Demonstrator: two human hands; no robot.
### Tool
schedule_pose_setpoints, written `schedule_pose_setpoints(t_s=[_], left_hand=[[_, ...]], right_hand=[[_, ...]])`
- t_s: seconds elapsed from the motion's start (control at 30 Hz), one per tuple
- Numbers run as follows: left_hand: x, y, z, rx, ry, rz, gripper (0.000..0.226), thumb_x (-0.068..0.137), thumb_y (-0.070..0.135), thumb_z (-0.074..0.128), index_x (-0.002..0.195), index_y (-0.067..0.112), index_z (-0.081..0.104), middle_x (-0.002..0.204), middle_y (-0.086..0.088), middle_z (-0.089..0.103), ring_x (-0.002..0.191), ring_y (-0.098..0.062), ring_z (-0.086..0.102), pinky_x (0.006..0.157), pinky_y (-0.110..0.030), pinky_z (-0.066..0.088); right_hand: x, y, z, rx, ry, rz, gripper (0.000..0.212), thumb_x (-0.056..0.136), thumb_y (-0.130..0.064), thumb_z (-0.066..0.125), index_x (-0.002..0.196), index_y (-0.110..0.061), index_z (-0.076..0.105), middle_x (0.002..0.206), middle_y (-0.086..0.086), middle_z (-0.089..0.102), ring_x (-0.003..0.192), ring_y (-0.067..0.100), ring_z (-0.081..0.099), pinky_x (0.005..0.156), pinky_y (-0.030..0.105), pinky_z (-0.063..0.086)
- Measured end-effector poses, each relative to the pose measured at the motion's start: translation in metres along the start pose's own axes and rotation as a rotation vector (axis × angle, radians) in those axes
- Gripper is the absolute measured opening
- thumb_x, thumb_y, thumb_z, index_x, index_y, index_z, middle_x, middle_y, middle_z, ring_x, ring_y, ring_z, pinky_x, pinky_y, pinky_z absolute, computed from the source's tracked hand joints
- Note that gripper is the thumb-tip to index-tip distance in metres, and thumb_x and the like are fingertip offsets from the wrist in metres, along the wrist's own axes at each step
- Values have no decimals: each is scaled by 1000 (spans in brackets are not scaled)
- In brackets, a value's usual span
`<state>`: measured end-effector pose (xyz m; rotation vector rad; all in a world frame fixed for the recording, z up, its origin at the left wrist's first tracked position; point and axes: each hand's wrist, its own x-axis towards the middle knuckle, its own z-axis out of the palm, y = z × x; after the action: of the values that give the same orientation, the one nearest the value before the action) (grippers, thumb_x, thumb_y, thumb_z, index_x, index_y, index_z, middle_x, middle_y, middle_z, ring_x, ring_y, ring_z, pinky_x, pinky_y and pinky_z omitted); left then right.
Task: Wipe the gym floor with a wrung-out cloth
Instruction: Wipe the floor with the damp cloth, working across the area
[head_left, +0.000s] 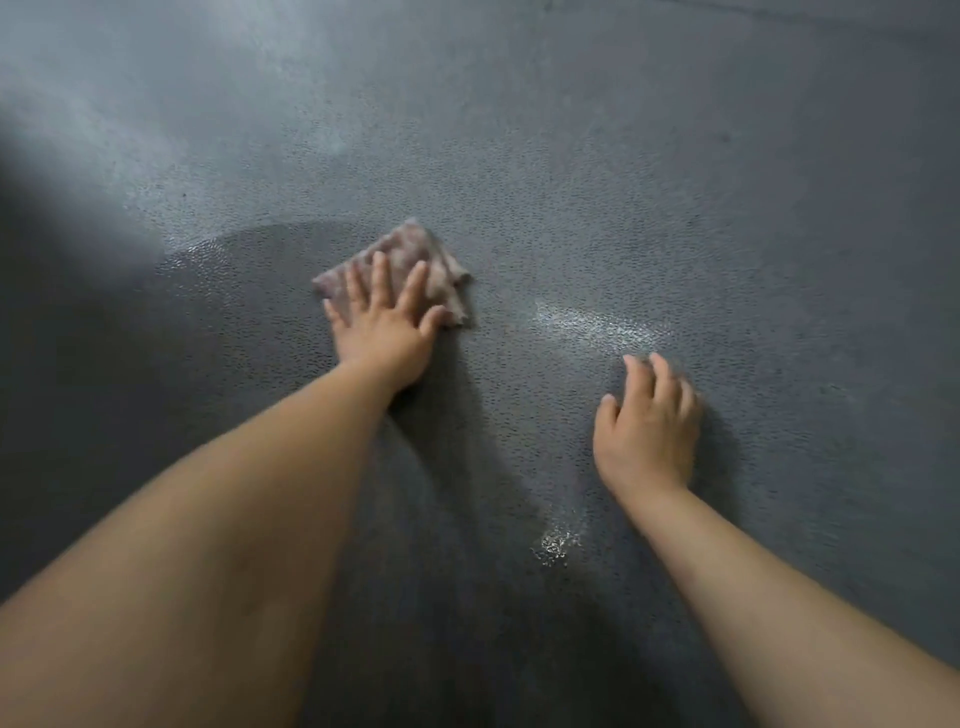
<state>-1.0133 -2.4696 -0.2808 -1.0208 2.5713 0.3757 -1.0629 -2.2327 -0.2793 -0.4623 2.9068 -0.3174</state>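
Dark grey gym floor (675, 218) fills the whole view, its surface covered in a fine pebbled, dimpled texture. Wet, glossy patches are seen on it: a curved damp band (218, 254) to the left of the cloth, a bright streak (592, 325) between the two hands, and a small shining spot (556, 545) nearer the body. No container is shown.

A small cloth (410, 260), pinkish-grey and mottled, is laid flat on the floor in a roughly square, folded shape with soft, frayed-looking edges. It is pressed down by the left hand (387, 327), whose fingers are spread straight across its near half, with the thumb at its right edge; the palm is set on the floor just behind it.

The right hand (647, 431) is placed palm down on the bare floor, well apart from the cloth, with fingers relaxed and slightly blurred, and nothing held. Both bare forearms are extended from the bottom edge.
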Motion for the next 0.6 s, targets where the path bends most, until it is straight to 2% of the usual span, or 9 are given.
schedule_pose_setpoints(t_s=[0.13, 0.23, 0.3, 0.37, 0.47, 0.53, 0.6], left_hand=[[7, -40, -9, -166, 61, -398, 64, 95, 62, 21, 150, 38, -1, 157, -6, -18, 143, -35, -19, 112, -57, -10], [9, -14, -2, -158, 85, -444, 62, 96, 59, 19, 150, 37, 0, 158, -7, -16, 143, -36, -17, 111, -59, -10], [4, 18, 4, -115, 82, -368, 61, 96, 59, 18, 150, 37, -1, 158, -6, -16, 142, -36, -17, 110, -59, -10], [-6, 55, 13, -64, 58, -206, 60, 97, 58, 16, 150, 37, -3, 157, -6, -19, 142, -35, -20, 109, -59, -11], [-33, 123, 28, -22, -69, 111, 57, 99, 51, 15, 149, 37, -7, 155, -6, -24, 140, -33, -26, 109, -58, -15], [-57, 166, 33, -123, -199, 319, 52, 101, 44, 17, 150, 35, 0, 157, -4, -18, 142, -29, -24, 110, -53, -15], [-71, 189, 31, -432, -270, 412, 49, 104, 33, 24, 151, 29, 14, 159, -3, 1, 146, -25, -7, 115, -44, -7]], right_hand=[[-2, 8, -4, -95, -125, -32, 54, 96, -32, 41, 147, -20, 28, 157, 6, 18, 139, 30, 18, 114, 47, 9], [-1, 17, -7, -91, -155, -68, 55, 97, -32, 39, 149, -23, 24, 157, 1, 17, 140, 25, 18, 115, 47, 6], [0, 24, -9, -54, -159, -97, 55, 97, -31, 38, 149, -22, 24, 157, -1, 19, 141, 23, 19, 115, 48, 3], [-1, 31, -7, 4, -112, -111, 53, 96, -28, 36, 148, -20, 29, 154, 1, 27, 140, 24, 24, 115, 50, 4], [2, 39, -2, 124, 69, -72, 51, 89, -23, 40, 138, -10, 46, 143, 11, 45, 129, 33, 42, 111, 55, 20], [7, 48, -1, 187, 200, -30, 48, 86, -20, 39, 129, -3, 54, 136, 19, 51, 119, 39, 52, 105, 51, 32], [16, 57, -3, 214, 302, 3, 41, 89, -11, 44, 128, 1, 54, 135, 22, 51, 117, 41, 53, 103, 41, 31]])
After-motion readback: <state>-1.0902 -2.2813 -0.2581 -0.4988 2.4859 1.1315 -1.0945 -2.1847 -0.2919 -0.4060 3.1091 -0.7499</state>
